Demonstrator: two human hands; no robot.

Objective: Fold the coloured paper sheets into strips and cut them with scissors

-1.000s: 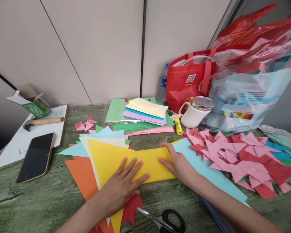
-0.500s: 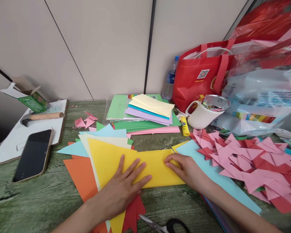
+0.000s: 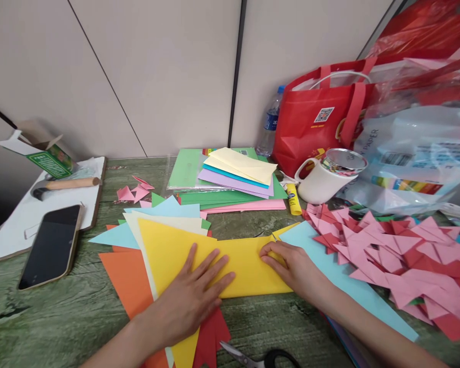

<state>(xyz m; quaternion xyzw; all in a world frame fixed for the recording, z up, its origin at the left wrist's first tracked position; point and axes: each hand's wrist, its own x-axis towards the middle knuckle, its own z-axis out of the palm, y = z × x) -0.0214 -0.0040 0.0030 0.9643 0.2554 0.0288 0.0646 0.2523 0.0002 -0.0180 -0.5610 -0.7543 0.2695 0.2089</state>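
Right hand [image 3: 291,266] changed since a second ago: thumb and forefinger, spread apart then, now meet low over the paper's upper edge. Whole scene sits farther right in the frame than it did then; against the half-second-old view, almost nothing differs.

Yellow paper [image 3: 249,273], strip-like, lies across the center of the frame, lower half. Left hand [image 3: 193,296] flat on its left part, palm down, fingers fanned. Right hand at the strip's right end, fingertips closed in a pinch; thin grey tip [image 3: 275,237] shows just above them, too small to identify. Cannot tell whether the fingers hold it.

Under and beside the left hand: orange paper [image 3: 122,281], lower left of center; red paper pieces [image 3: 211,335], bottom center. Scissors [image 3: 235,352] lie at the bottom edge, partly cut off by the frame.

Right of the right hand: light blue paper [image 3: 352,281], then a heap of pink and red folded pieces [image 3: 391,255] at the right side. Yellow glue stick [image 3: 293,199] near white mug [image 3: 312,183], right of center. Phone [image 3: 51,245], middle left; hammer [image 3: 71,183] above it on a white board [image 3: 7,230].
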